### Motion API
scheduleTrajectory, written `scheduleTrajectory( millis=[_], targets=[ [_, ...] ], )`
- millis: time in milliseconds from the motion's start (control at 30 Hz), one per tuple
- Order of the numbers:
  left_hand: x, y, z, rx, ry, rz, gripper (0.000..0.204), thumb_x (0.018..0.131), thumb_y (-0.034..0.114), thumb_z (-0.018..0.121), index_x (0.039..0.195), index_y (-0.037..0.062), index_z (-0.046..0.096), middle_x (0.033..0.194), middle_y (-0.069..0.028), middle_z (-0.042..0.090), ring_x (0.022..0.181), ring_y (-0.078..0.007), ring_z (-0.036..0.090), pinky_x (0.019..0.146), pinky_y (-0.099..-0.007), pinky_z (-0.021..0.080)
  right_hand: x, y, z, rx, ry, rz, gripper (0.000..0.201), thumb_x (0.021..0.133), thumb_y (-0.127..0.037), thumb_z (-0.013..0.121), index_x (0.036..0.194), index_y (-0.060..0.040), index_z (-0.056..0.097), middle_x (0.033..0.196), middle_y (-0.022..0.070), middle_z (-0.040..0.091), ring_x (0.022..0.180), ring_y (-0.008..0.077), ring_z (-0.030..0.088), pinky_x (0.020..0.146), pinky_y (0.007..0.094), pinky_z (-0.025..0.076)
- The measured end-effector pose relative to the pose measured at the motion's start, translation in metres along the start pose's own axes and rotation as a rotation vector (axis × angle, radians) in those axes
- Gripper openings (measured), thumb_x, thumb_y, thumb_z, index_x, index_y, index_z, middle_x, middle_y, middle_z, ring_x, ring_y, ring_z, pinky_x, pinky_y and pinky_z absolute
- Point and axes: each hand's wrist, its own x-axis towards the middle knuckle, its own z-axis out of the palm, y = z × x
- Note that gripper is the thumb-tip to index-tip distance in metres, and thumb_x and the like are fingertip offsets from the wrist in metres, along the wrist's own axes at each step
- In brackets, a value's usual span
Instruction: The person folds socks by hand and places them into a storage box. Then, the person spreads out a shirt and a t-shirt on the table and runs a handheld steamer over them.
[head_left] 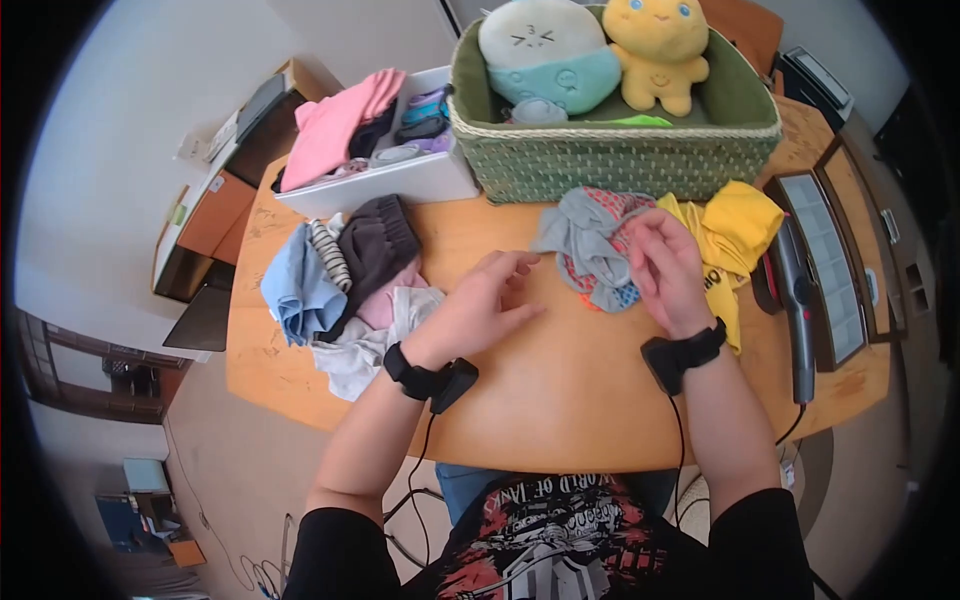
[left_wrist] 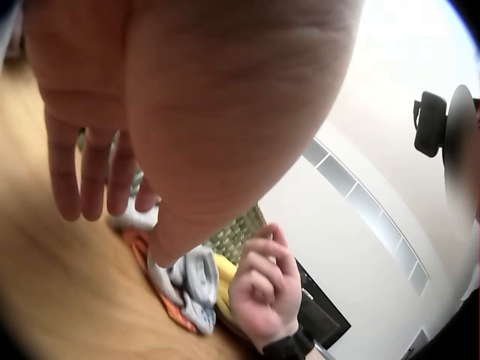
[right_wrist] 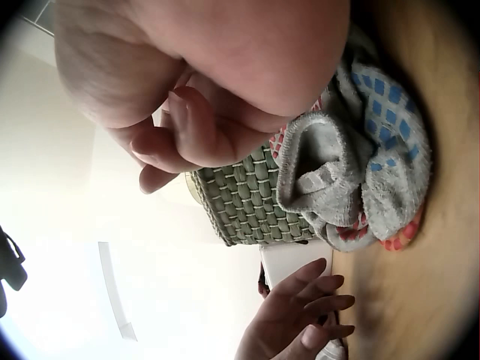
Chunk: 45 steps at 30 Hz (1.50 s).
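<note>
My left hand is over the wooden table, fingers spread and slightly bent, holding nothing. Right of it, my right hand hovers by a heap of grey socks with red and blue patches. Its fingers curl loosely, with no thing seen between them in the right wrist view. There, one grey sock shows its cuff opening, close below the hand. A yellow garment with dark lettering lies crumpled just beyond the right hand. Left of the left hand is a clothes pile with a light blue garment and dark trousers.
A green woven basket holding two plush toys stands at the back. Beside it is a white box of folded clothes, a pink garment draped over it. A corded hair straightener and a compartmented case are at the right.
</note>
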Motion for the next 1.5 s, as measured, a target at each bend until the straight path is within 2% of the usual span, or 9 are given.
scheduleTrajectory(
  millis=[233,333,467,600,767,1033,1333,1467,1500],
  targets=[
    [0.055,-0.009,0.037,0.113,0.164,-0.229,0.049,0.087,0.044,0.080,0.083,-0.0018,0.064,0.068,-0.0029,0.063,0.065,-0.0091,0.060,0.059,-0.0258,0.050,0.007,0.017,-0.001,-0.224,0.103,-0.025,0.012,0.101,-0.015,0.065,0.105,-0.0038,0.065,0.076,-0.0002,0.062,0.053,0.0020,0.050,0.044,0.0175,0.035],
    [0.060,-0.012,0.031,-0.042,0.157,-0.441,0.049,0.086,0.044,0.081,0.087,-0.0015,0.063,0.068,-0.0035,0.062,0.066,-0.0077,0.061,0.058,-0.0237,0.049,0.006,0.016,-0.002,-0.215,0.107,-0.024,0.013,0.101,-0.015,0.065,0.106,-0.0037,0.065,0.077,-0.0003,0.062,0.053,0.0020,0.050,0.044,0.0178,0.036],
    [0.051,-0.023,0.025,-0.177,0.250,-0.059,0.033,0.092,0.032,0.078,0.102,0.0039,0.065,0.081,-0.0007,0.066,0.069,-0.0062,0.061,0.057,-0.0222,0.048,0.009,0.019,-0.003,-0.268,0.088,0.021,0.013,0.100,-0.015,0.065,0.105,-0.0033,0.065,0.076,0.0002,0.063,0.054,0.0021,0.051,0.045,0.0175,0.037],
    [0.051,-0.045,0.011,-0.487,0.080,-0.318,0.019,0.094,0.020,0.075,0.105,0.0066,0.067,0.092,0.0044,0.069,0.072,-0.0043,0.058,0.064,-0.0203,0.045,0.009,0.020,-0.007,-0.331,-0.020,0.033,0.014,0.100,-0.015,0.065,0.108,-0.0025,0.067,0.086,0.0041,0.069,0.057,0.0032,0.056,0.047,0.0173,0.042],
    [0.018,-0.055,0.008,-0.770,0.149,-0.078,0.008,0.101,0.014,0.060,0.100,0.0064,0.061,0.119,-0.0059,0.062,0.093,-0.0091,0.055,0.079,-0.0241,0.043,-0.001,0.013,0.005,-0.452,-0.079,0.095,0.024,0.100,-0.014,0.064,0.121,-0.0015,0.066,0.097,0.0053,0.072,0.061,0.0054,0.060,0.051,0.0197,0.047],
    [-0.005,-0.057,-0.004,-1.091,0.192,0.056,0.007,0.103,0.014,0.056,0.106,0.0074,0.056,0.106,-0.0023,0.063,0.088,-0.0097,0.058,0.081,-0.0247,0.045,0.001,0.014,0.005,-0.688,-0.235,0.143,0.068,0.087,-0.009,0.079,0.148,-0.0094,0.050,0.100,0.0004,0.068,0.070,0.0005,0.054,0.058,0.0194,0.042],
    [0.006,-0.025,-0.001,-1.027,0.021,0.025,0.011,0.099,0.013,0.064,0.104,0.0061,0.057,0.092,-0.0003,0.064,0.083,-0.0060,0.058,0.074,-0.0231,0.045,0.004,0.030,0.015,-0.633,-0.160,-0.045,0.053,0.087,-0.006,0.079,0.134,-0.0065,0.055,0.115,-0.0004,0.065,0.106,0.0080,0.061,0.093,0.0268,0.049],
    [0.005,-0.043,-0.013,-1.554,0.266,0.196,0.022,0.103,0.022,0.051,0.119,0.0071,0.055,0.129,-0.0111,0.063,0.121,-0.0245,0.060,0.104,-0.0409,0.047,0.005,0.026,-0.006,-0.575,-0.029,-0.104,0.039,0.091,-0.005,0.075,0.126,-0.0053,0.058,0.113,-0.0006,0.066,0.107,0.0072,0.060,0.094,0.0267,0.049],
    [0.003,-0.054,-0.017,-1.630,0.209,0.267,0.031,0.105,0.028,0.046,0.126,0.0070,0.053,0.143,-0.0133,0.054,0.139,-0.0297,0.048,0.117,-0.0481,0.037,0.005,0.023,-0.005,-0.609,0.015,-0.186,0.036,0.092,-0.005,0.073,0.125,-0.0052,0.058,0.111,-0.0011,0.067,0.106,0.0070,0.061,0.094,0.0263,0.049]
  ],
)
